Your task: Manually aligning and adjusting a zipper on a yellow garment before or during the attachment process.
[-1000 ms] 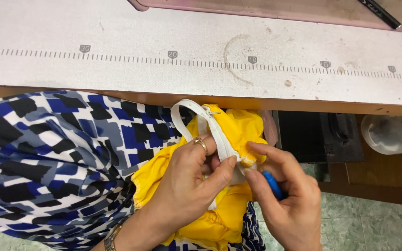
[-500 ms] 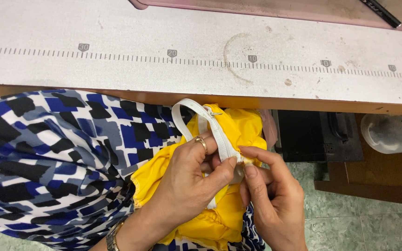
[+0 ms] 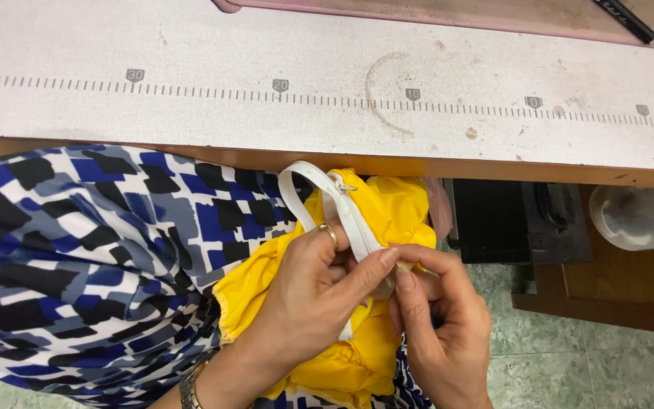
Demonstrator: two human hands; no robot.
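A bunched yellow fabric (image 3: 387, 208) lies in my lap, over a blue, black and white patterned cloth (image 3: 77, 250). A white zipper (image 3: 338, 204) loops up from the yellow fabric, its small metal slider near the top of the loop. My left hand (image 3: 319, 291), with a ring on one finger, pinches the zipper tape against the yellow fabric. My right hand (image 3: 437, 322) meets it from the right, fingertips closed on the same spot of tape and fabric. What lies under the fingertips is hidden.
A white worktable (image 3: 191, 53) with a printed ruler scale runs across the top, its wooden edge just above my hands. A black machine part (image 3: 520, 220) and a translucent plastic tub (image 3: 637, 216) sit under the table at right. Green tiled floor (image 3: 599, 363) shows below.
A blue object seen in my right hand one second ago is out of sight now. My right hand has closed in on the zipper beside my left thumb.
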